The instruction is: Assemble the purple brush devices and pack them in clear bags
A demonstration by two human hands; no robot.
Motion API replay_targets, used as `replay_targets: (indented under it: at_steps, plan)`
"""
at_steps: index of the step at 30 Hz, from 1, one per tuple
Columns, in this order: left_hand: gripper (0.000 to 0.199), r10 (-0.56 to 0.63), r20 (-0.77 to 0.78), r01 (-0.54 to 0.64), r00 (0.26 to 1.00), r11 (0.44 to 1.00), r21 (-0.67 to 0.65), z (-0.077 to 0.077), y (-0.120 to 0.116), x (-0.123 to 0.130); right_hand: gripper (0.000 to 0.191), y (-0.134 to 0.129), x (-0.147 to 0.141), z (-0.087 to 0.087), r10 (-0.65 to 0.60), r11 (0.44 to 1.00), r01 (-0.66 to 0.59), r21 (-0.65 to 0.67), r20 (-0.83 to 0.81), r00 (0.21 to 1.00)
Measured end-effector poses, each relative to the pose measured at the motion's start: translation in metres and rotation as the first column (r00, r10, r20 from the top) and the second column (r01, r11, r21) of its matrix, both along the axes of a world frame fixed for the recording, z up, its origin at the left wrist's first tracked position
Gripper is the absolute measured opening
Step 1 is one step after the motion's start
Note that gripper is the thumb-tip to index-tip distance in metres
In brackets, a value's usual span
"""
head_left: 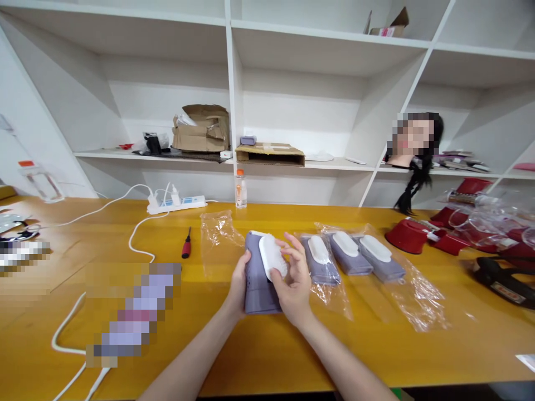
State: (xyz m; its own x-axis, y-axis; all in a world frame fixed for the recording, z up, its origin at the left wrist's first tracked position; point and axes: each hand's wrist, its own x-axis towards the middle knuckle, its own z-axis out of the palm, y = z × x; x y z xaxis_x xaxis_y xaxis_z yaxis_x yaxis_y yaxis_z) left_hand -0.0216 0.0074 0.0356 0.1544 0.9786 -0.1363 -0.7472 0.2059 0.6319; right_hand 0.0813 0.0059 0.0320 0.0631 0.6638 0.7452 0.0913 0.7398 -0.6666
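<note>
Here, the left hand grips a folded grey-purple fabric bundle by its side; over that bundle, the right hand holds a white oval bristly piece.

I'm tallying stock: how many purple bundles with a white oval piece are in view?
4: one bundle in the left hand; the second bundle, third bundle and fourth bundle lie side by side to its right.

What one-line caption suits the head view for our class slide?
The left hand holds a purple-grey cloth bundle while the right hand touches the white brush on it.
</note>
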Motion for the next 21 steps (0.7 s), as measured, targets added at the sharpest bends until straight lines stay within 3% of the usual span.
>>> replay_targets:
  at_steps: [4, 7, 11, 15, 18, 21]
  plan:
    - [0.042, 0.033, -0.021, -0.033, 0.999, 0.999, -0.025, -0.004, -0.001, 0.003, 0.049, 0.002, 0.0, 0.002, -0.033, 0.999, 0.033, -0.029, -0.016, 0.999]
    - [0.042, 0.04, -0.036, -0.042, 0.999, 0.998, -0.054, -0.007, -0.001, 0.004, 0.057, 0.006, 0.002, 0.001, -0.015, 0.997, 0.023, -0.08, 0.089, 0.996]
    - [0.042, 0.061, -0.066, -0.064, 0.996, 0.996, -0.057, -0.009, -0.002, 0.005, 0.047, 0.008, 0.004, 0.0, -0.046, 0.987, 0.084, -0.134, 0.268, 0.962]
    - [0.042, 0.158, -0.134, -0.158, 0.978, 0.987, 0.011, -0.013, -0.001, 0.004, 0.036, 0.003, 0.002, 0.001, -0.22, 0.968, 0.251, -0.025, 0.399, 0.89]
    - [0.044, 0.254, -0.217, -0.24, 0.943, 0.967, 0.089, -0.019, 0.003, 0.002, 0.036, 0.0, -0.001, 0.001, -0.221, 0.97, 0.243, -0.004, 0.394, 0.892]
    - [0.047, 0.247, -0.254, -0.218, 0.935, 0.966, 0.137, -0.025, 0.004, 0.002, 0.04, 0.001, -0.001, 0.001, -0.19, 0.979, 0.206, -0.008, 0.349, 0.918]
